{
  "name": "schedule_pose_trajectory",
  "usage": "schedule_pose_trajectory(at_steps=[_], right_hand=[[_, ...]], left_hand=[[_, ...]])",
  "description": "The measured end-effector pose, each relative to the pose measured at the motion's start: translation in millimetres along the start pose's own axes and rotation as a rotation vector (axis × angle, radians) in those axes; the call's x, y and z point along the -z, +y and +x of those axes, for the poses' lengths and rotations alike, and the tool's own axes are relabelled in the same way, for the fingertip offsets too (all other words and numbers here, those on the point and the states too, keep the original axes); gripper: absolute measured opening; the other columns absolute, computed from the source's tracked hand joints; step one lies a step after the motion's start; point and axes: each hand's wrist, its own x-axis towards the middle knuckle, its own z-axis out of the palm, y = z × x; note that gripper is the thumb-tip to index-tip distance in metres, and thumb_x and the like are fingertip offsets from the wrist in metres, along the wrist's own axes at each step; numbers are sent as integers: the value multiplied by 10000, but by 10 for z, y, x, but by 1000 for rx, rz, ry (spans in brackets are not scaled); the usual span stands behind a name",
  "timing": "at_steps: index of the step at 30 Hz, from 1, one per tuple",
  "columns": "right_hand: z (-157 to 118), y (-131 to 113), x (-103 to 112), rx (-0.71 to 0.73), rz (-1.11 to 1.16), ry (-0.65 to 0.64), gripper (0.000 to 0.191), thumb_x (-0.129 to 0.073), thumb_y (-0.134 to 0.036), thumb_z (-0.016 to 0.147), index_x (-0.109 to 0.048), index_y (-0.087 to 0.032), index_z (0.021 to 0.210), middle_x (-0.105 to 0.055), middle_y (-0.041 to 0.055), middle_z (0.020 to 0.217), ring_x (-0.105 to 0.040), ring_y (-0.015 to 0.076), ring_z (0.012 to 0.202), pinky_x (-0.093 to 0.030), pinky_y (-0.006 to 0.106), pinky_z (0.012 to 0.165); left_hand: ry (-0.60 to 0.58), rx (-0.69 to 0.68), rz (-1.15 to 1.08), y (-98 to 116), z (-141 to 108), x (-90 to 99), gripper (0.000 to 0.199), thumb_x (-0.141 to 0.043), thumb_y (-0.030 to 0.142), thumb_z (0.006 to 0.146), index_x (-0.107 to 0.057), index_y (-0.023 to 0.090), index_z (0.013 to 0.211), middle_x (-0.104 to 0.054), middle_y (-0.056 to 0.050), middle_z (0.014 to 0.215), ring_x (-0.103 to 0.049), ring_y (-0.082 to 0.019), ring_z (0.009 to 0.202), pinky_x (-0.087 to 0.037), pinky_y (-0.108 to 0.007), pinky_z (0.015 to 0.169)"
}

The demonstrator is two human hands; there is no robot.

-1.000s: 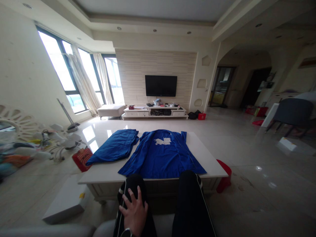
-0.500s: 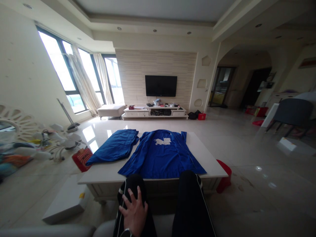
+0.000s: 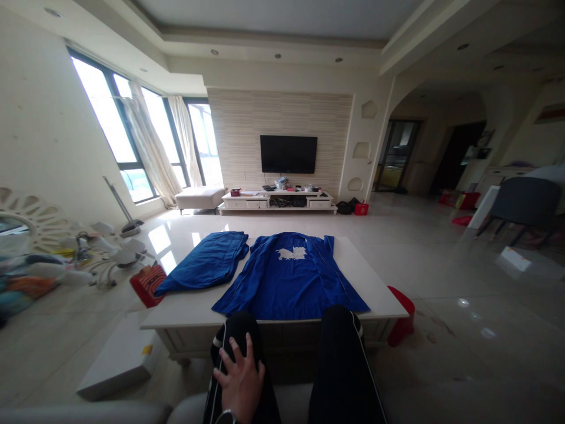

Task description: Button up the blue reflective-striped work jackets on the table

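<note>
My left hand (image 3: 241, 377) rests open on my left knee, fingers spread over the black trousers (image 3: 342, 365); a watch (image 3: 226, 417) is on its wrist. My right hand is out of view. Beyond my knees, a blue jacket (image 3: 286, 288) lies spread on the white coffee table (image 3: 371, 282), its sides folded inward and a white print on its upper part. To its left lies a folded blue garment (image 3: 205, 259), its kind unclear. Neither hand touches the cloth.
A white box (image 3: 115, 359) sits on the floor left of the table, near a red striped bag (image 3: 148, 285). A red stool (image 3: 401, 318) shows at the table's right. Farther off are a TV stand (image 3: 247, 203), a chair (image 3: 523, 200) and cluttered items (image 3: 39, 271) on the left.
</note>
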Motion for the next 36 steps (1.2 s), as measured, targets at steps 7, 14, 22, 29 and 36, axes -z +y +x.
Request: schedule_pose_trajectory(at_steps=[7,14,22,29,36], right_hand=[[-1,-15,15,-22,-10,-9,352,-426,-153,871,-709,-338,968,-651,-53,1123,-671,172,1050,-510,263,702],[-19,-33,55,-32,-17,-28,340,-436,-165,877,-704,-345,984,-653,-63,1147,-668,171,1063,-517,268,718],[22,-77,81,-21,-13,-37,330,-436,-190,898,-705,-359,989,-644,-73,1128,-676,163,1061,-511,257,715],[45,-103,154,-5,-6,-34,329,-440,-202,900,-708,-366,997,-648,-72,1125,-677,159,1050,-513,259,720],[56,-127,198,-10,-4,-25,353,-417,-190,892,-711,-359,991,-642,-58,1114,-679,163,1046,-516,255,710]], left_hand=[[3,-4,64,5,2,25,773,-583,440,886,-398,208,1601,-341,-268,1627,-265,-533,1486,-366,-709,1042],[0,3,40,13,-3,23,776,-592,487,862,-444,224,1577,-332,-263,1630,-255,-528,1489,-346,-708,1054],[-26,4,7,14,7,54,836,-638,519,799,-448,265,1573,-378,-237,1612,-220,-554,1492,-364,-713,1021],[-32,12,3,33,-2,76,812,-600,495,820,-426,279,1584,-385,-228,1611,-206,-555,1500,-351,-734,1025],[-25,6,11,20,13,59,838,-649,518,792,-463,251,1564,-364,-255,1618,-225,-555,1493,-347,-717,1032]])
